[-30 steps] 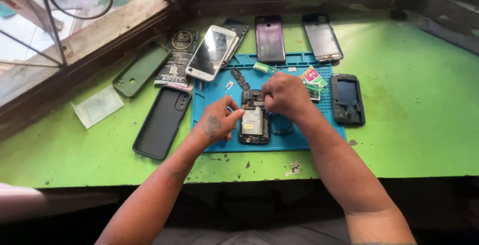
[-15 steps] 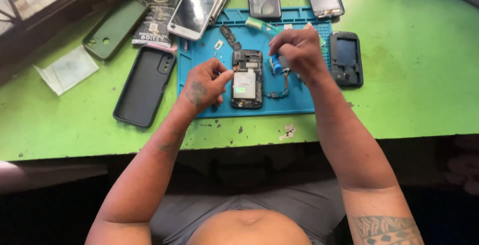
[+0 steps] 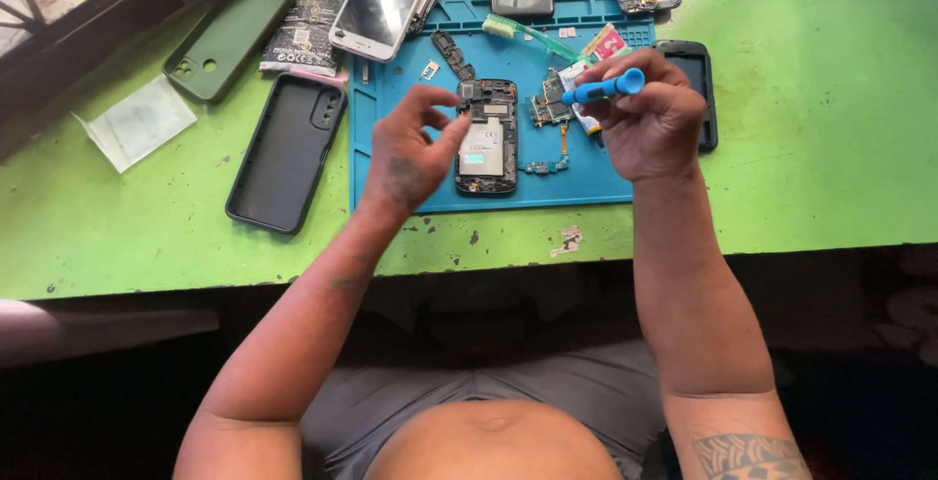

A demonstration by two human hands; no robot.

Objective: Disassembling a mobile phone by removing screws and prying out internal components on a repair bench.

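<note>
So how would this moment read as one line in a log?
left hand: beside opened phone, empty | right hand: holds blue screwdriver | blue mat on green table

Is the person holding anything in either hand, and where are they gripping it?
The right hand grips a blue screwdriver around its handle. The left hand pinches its fingertips; whether they hold anything cannot be told.

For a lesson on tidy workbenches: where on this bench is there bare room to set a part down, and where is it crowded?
Bare: green table right of the black phone frame; the front strip below the blue mat. Crowded: the mat's middle around the opened phone, where the left hand and right hand with the blue screwdriver work.
</note>
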